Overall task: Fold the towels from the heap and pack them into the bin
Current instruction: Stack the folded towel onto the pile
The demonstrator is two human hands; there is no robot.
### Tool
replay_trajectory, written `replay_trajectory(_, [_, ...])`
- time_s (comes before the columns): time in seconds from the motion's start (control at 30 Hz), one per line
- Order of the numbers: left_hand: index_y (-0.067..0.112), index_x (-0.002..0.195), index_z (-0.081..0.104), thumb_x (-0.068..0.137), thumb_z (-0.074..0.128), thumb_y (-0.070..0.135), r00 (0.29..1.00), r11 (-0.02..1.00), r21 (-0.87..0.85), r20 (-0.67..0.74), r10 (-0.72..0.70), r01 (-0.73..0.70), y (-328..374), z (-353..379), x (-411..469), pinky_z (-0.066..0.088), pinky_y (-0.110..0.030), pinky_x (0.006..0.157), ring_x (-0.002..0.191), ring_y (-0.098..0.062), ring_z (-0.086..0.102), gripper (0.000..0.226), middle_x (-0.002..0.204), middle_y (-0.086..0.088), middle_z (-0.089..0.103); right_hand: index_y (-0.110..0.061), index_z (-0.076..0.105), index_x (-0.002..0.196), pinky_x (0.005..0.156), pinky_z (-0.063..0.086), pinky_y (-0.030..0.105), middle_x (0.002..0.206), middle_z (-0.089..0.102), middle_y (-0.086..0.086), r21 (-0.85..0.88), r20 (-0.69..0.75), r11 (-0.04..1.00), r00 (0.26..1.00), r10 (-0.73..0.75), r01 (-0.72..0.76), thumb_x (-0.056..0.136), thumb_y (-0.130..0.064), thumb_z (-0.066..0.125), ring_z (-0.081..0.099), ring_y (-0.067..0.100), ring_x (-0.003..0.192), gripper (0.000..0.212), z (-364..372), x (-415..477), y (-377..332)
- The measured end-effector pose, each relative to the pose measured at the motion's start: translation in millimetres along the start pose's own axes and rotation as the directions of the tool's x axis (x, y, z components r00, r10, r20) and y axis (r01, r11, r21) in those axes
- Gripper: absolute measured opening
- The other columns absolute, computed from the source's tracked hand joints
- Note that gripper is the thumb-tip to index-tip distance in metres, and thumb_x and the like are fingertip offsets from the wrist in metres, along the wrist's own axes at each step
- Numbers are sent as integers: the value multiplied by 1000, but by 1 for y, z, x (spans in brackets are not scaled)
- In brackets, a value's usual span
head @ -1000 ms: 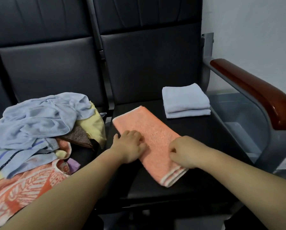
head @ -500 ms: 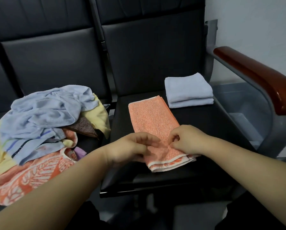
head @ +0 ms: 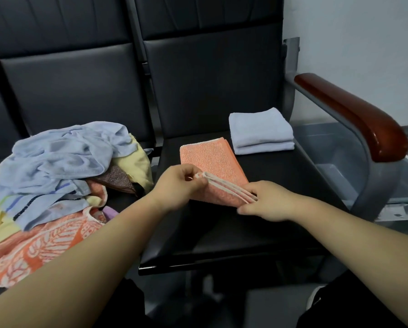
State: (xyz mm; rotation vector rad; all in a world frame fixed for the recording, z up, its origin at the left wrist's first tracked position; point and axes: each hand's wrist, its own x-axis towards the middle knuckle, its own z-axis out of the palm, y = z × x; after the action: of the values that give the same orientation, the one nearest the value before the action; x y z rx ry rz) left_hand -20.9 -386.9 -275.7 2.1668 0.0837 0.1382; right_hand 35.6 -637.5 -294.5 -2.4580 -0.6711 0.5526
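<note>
Both bare forearms reach forward. The left hand (head: 178, 185) and right hand (head: 268, 201) each pinch the orange towel's (head: 210, 157) near edge.

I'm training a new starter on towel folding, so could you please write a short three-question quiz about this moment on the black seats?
1. True or false: the folded pale blue towel already lies inside the grey plastic bin.
2. The left hand and right hand pinch the orange terry towel by: A its far edge; B its near, white-striped edge; C its middle.
3. Fill the gap: the heap of crumpled towels lies on the person's ___ side.
Key: 1 false, it rests on the black padded seat; 2 B; 3 left.
</note>
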Motion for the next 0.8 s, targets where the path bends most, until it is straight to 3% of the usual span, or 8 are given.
replay_trajectory(0.07, [23,82,70,93,72,21,1000,1000,-7,-24,-8,8,1,-7,2,48,-27,67,67,-4,61,11,72,11,69,-24,68,81,74,54,37,83,69,-4,-75,-116,997,993,8,-17,86,-22,70,67,20,81,6,0,2,1])
replay_trajectory(0.17, [16,85,65,96,67,15,992,990,-57,-2,-128,128,8,-27,3,50,-27,61,64,-11,59,12,72,2,66,-20,76,82,80,55,38,83,75,1,174,-226,984,971,74,-34,85,-15,74,69,22,83,6,-14,6,-5])
replay_trajectory(0.27, [16,78,61,97,63,9,871,822,-307,282,-403,480,17,-51,-5,57,-30,57,62,-17,68,20,73,-5,68,-11,76,109,94,54,39,104,77,7,614,12,776,985,173,-144,91,-9,68,70,22,100,20,-31,8,-8])
replay_trajectory(0.33, [17,75,61,94,64,9,788,750,-300,417,-452,589,15,-63,-7,60,-34,65,68,-19,72,20,77,-6,71,-13,73,113,95,51,39,108,75,8,681,193,686,966,171,-257,93,-14,66,67,21,105,21,-35,8,-10])
replay_trajectory(0.4, [17,76,59,92,65,9,749,727,-272,458,-479,631,13,-67,-7,59,-36,73,71,-19,73,19,78,-5,71,-15,73,116,90,49,36,107,75,6,687,253,657,949,187,-312,95,-19,67,66,18,106,22,-34,13,-12])
replay_trajectory(0.6, [18,88,60,98,62,8,811,756,-297,170,-560,584,-11,-52,12,57,-39,78,66,-19,66,14,74,-6,69,-24,75,97,90,50,36,105,76,3,731,172,622,958,229,-280,96,-22,68,67,19,105,6,-25,39,-19])
replay_trajectory(0.73, [12,93,62,96,66,9,868,864,-190,-88,-489,467,-27,-42,29,48,-22,45,55,-17,55,6,78,-9,63,-23,64,126,78,53,35,115,70,5,615,24,757,964,265,-223,88,-9,73,68,21,104,42,-16,53,-20])
replay_trajectory(0.8, [11,95,65,91,72,15,903,925,13,-226,-366,379,-40,-39,39,45,-21,48,58,-16,57,9,83,-8,67,-24,60,132,83,56,38,116,68,2,490,-107,846,949,296,-209,81,-14,78,68,21,103,54,-7,61,-16])
